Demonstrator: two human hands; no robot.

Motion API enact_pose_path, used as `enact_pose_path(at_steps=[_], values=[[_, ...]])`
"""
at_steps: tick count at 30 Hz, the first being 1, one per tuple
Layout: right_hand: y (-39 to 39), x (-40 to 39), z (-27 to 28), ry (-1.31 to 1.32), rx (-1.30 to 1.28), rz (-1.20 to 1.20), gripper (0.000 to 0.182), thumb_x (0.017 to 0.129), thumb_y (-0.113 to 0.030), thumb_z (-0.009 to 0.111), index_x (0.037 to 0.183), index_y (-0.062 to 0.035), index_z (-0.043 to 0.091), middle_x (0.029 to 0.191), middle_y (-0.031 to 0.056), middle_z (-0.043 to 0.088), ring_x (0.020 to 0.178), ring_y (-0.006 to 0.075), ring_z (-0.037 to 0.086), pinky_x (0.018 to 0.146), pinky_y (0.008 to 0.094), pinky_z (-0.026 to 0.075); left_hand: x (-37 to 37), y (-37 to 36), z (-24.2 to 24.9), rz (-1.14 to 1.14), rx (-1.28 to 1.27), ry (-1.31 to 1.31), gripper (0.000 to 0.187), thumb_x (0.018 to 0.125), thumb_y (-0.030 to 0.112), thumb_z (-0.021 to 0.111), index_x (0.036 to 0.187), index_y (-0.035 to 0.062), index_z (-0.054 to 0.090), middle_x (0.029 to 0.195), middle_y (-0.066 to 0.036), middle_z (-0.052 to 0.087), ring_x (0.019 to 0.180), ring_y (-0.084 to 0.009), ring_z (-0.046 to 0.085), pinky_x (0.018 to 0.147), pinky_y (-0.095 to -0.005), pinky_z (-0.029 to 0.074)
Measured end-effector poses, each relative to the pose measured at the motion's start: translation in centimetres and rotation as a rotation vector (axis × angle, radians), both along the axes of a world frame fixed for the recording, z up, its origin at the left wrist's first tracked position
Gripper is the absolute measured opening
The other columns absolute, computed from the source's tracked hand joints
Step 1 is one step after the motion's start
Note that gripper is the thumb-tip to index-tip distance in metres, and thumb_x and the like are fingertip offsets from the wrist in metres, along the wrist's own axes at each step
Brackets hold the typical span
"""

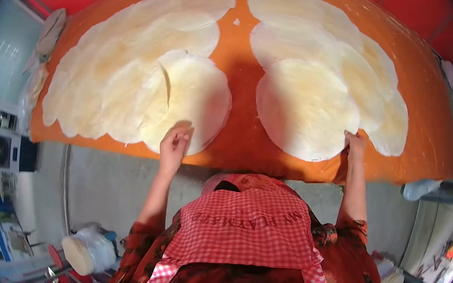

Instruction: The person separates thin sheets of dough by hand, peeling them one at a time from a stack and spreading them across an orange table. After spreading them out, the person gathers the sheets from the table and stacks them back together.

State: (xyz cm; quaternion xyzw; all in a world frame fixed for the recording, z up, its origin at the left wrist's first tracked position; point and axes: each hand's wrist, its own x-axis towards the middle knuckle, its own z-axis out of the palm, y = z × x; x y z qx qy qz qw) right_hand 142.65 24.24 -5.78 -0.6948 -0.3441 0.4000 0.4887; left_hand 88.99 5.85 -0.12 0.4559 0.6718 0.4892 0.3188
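Observation:
Thin round flatbreads lie in two overlapping fans on an orange cloth. My right hand (355,143) pinches the near right edge of the front flatbread (308,109) of the right-hand fan. Over the near part of the front flatbread (201,95) in the left-hand fan is my left hand (175,141), its fingers loosely curled and a little apart, with nothing seen in them. A raised, curved edge shows on that left fan, where one sheet overlaps another.
The orange cloth (234,114) covers a wide table, with a strip of it bare between the fans. A small white scrap (236,22) lies near the far end. Wrapped bundles (52,32) line the left side. Behind me, a stack of round sheets (78,254) stands beside clear plastic.

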Motion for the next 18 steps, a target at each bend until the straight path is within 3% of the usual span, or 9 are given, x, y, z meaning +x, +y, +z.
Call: enact_pose_path(at_steps=[1,2,5,6,9,10,13,17,18], values=[[-0.4,-0.5,2.3,0.049,-0.123,0.029,0.011,0.075,-0.010,0.071,0.070,-0.0080,0.062,0.063,-0.0019,0.058,0.053,0.0131,0.054,0.047,0.0273,0.039,0.0,0.8,0.7,-0.029,0.038,0.133,0.019,0.087,0.003,0.057,0.106,-0.0003,0.060,0.103,-0.010,0.064,0.095,-0.0200,0.061,0.080,-0.0280,0.050],[0.7,1.1,1.6,-0.045,-0.332,0.075,0.006,0.077,-0.006,0.070,0.076,-0.0055,0.063,0.074,0.0031,0.065,0.066,0.0180,0.063,0.060,0.0303,0.050,-0.2,1.5,1.2,-0.058,0.075,0.266,0.021,0.086,0.002,0.057,0.107,0.0003,0.061,0.106,-0.011,0.064,0.098,-0.0228,0.061,0.084,-0.0298,0.050],[1.3,0.7,1.3,0.264,-0.093,0.107,0.011,0.078,-0.006,0.070,0.088,-0.0044,0.066,0.081,0.0061,0.067,0.069,0.0183,0.064,0.058,0.0324,0.050,-5.0,2.4,-3.3,-0.195,0.068,0.757,0.030,0.081,0.001,0.059,0.111,0.0041,0.062,0.120,-0.014,0.060,0.107,-0.0325,0.059,0.092,-0.0370,0.049],[0.0,-1.9,5.3,0.445,-0.028,0.136,0.015,0.080,-0.004,0.067,0.095,-0.0045,0.064,0.090,0.0066,0.068,0.078,0.0192,0.065,0.066,0.0329,0.054,-6.9,3.0,-4.1,-0.236,0.028,0.857,0.036,0.080,0.007,0.062,0.117,0.0086,0.061,0.133,-0.014,0.051,0.120,-0.0368,0.050,0.100,-0.0436,0.042],[0.1,-2.9,7.1,0.507,-0.004,0.192,0.022,0.081,-0.003,0.066,0.103,-0.0030,0.062,0.098,0.0084,0.067,0.088,0.0196,0.065,0.076,0.0328,0.054,-7.1,3.6,-1.7,-0.030,-0.185,1.031,0.045,0.083,0.017,0.063,0.127,0.0126,0.055,0.143,-0.014,0.040,0.130,-0.0341,0.039,0.104,-0.0453,0.037],[0.1,-3.3,7.8,0.492,-0.005,0.192,0.025,0.082,-0.004,0.065,0.106,-0.0030,0.061,0.102,0.0094,0.066,0.093,0.0203,0.063,0.079,0.0329,0.053,-7.2,4.0,-0.6,0.051,-0.304,0.980,0.056,0.084,0.026,0.063,0.135,0.0133,0.047,0.148,-0.017,0.030,0.135,-0.0356,0.029,0.106,-0.0461,0.034],[0.7,-3.8,8.4,0.420,0.034,0.259,0.030,0.083,-0.005,0.063,0.112,-0.0003,0.060,0.106,0.0117,0.065,0.095,0.0224,0.063,0.081,0.0344,0.052,-9.1,5.2,-1.5,0.522,-0.215,0.873,0.060,0.084,0.027,0.062,0.137,0.0075,0.042,0.147,-0.024,0.028,0.137,-0.0380,0.025,0.100,-0.0541,0.035],[2.3,-6.2,12.6,0.118,-0.042,0.322,0.039,0.083,-0.007,0.063,0.120,0.0056,0.056,0.110,0.0160,0.064,0.099,0.0245,0.063,0.086,0.0342,0.050,-7.1,5.2,-0.4,0.469,0.072,0.841,0.056,0.083,0.021,0.064,0.133,0.0039,0.045,0.141,-0.028,0.034,0.130,-0.0422,0.033,0.101,-0.0495,0.037],[3.7,-6.7,14.3,0.092,0.027,0.370,0.038,0.083,-0.007,0.064,0.118,0.0058,0.057,0.108,0.0150,0.065,0.097,0.0234,0.063,0.085,0.0340,0.050,-6.0,5.6,-0.7,0.444,0.189,0.815,0.045,0.084,0.014,0.062,0.127,0.0029,0.049,0.133,-0.022,0.044,0.121,-0.0368,0.045,0.097,-0.0450,0.041]])
